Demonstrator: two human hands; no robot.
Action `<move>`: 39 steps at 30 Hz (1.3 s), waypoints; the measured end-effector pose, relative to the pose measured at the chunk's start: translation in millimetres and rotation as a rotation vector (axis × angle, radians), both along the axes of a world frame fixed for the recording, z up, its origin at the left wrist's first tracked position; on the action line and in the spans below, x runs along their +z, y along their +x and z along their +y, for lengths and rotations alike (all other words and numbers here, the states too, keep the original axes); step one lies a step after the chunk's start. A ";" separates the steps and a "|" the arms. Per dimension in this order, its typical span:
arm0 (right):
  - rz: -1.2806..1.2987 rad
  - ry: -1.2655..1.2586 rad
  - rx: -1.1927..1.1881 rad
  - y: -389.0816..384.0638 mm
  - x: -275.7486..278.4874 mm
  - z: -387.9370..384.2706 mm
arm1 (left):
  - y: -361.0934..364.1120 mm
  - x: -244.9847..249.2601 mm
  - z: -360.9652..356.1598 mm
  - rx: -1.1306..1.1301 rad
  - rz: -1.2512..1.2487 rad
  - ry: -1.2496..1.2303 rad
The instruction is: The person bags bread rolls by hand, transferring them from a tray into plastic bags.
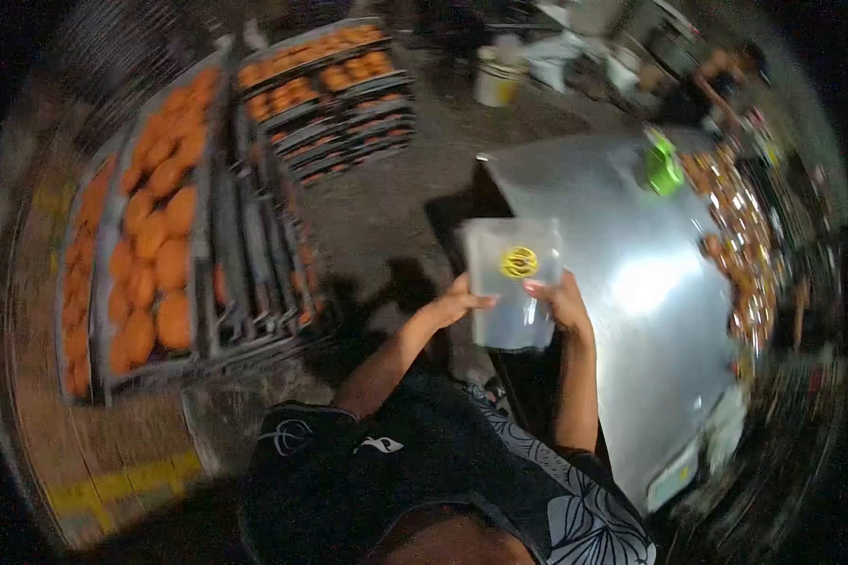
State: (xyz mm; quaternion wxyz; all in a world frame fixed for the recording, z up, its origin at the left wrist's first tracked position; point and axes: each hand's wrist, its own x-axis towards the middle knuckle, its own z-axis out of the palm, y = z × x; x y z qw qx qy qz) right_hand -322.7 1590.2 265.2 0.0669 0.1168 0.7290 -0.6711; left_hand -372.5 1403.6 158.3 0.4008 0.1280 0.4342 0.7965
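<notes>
A clear plastic bag with a round yellow print, or a flat stack of such bags, is held up in front of me. My left hand grips its left side, thumb lying across the front. On the opposite side, my right hand pinches it, the thumb just below the yellow print. My fingers behind it are mostly hidden. It overlaps the left edge of the shiny metal table in this view.
Trays of round orange-brown buns stand at left, with a stacked tray rack behind. On the table are a green container and many bagged buns. A person is at far right; a white bucket stands on the floor.
</notes>
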 end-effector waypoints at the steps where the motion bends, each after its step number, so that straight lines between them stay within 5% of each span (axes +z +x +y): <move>1: 0.016 -0.019 0.123 -19.9 26.8 -51.5 | 0.0 6.9 -40.2 0.072 0.029 -0.002; 3: 0.095 0.267 0.471 -68.5 43.8 -123.2 | 3.3 -14.7 -118.3 0.335 -0.153 0.101; 4: 0.218 0.241 0.520 -81.0 58.5 -175.6 | 16.3 2.2 -167.0 0.445 -0.003 -0.035; 6: 0.805 0.642 0.363 -126.2 56.2 -258.1 | 53.0 4.4 -231.8 0.641 -0.016 -0.104; 9: 0.645 0.467 0.579 -196.7 104.8 -371.1 | 136.1 -11.9 -278.6 0.881 -0.178 -0.096; 11: 1.226 0.741 0.455 -256.0 107.1 -428.9 | 184.1 -24.3 -288.0 1.012 -0.269 -0.100; 12: 1.562 0.881 0.621 -294.9 104.3 -446.5 | 208.3 -30.9 -288.7 1.073 -0.314 -0.101; 13: 1.389 0.814 1.141 -306.6 125.1 -446.7 | 226.9 -36.2 -289.5 1.125 -0.354 -0.103; 14: 1.154 1.297 1.212 -322.7 133.4 -456.9 | 243.8 -39.5 -289.7 1.174 -0.381 -0.103; 18: 1.772 1.096 1.175 -389.2 89.2 -453.5 | 296.8 -51.7 -290.0 1.329 -0.470 -0.096; 19: 1.659 1.251 1.221 -365.7 106.9 -449.1 | 301.4 -52.8 -286.3 1.346 -0.479 -0.094; 25: 1.942 0.867 0.955 -349.9 91.3 -439.0 | 254.5 -56.4 -256.5 1.324 -0.395 -0.101; 27: 1.752 1.084 0.996 -347.8 89.4 -438.5 | 220.0 -52.9 -239.4 1.265 -0.324 -0.121; 29: 1.952 0.953 0.906 -329.9 93.7 -429.3 | 183.5 -51.7 -222.8 1.212 -0.235 -0.157; 34: 1.885 0.797 0.837 -252.7 99.3 -396.4 | 107.5 -55.8 -192.6 1.165 0.156 -0.368; 36: 1.801 0.801 0.855 -260.0 95.2 -375.9 | 80.8 -39.4 -189.5 1.126 -0.006 -0.255; 37: 1.793 0.858 0.799 -264.3 93.6 -362.6 | 71.0 -26.1 -187.5 1.090 -0.354 -0.061; 39: 1.796 0.843 0.776 -260.7 83.8 -348.6 | 49.0 -15.4 -185.0 1.069 -0.302 0.193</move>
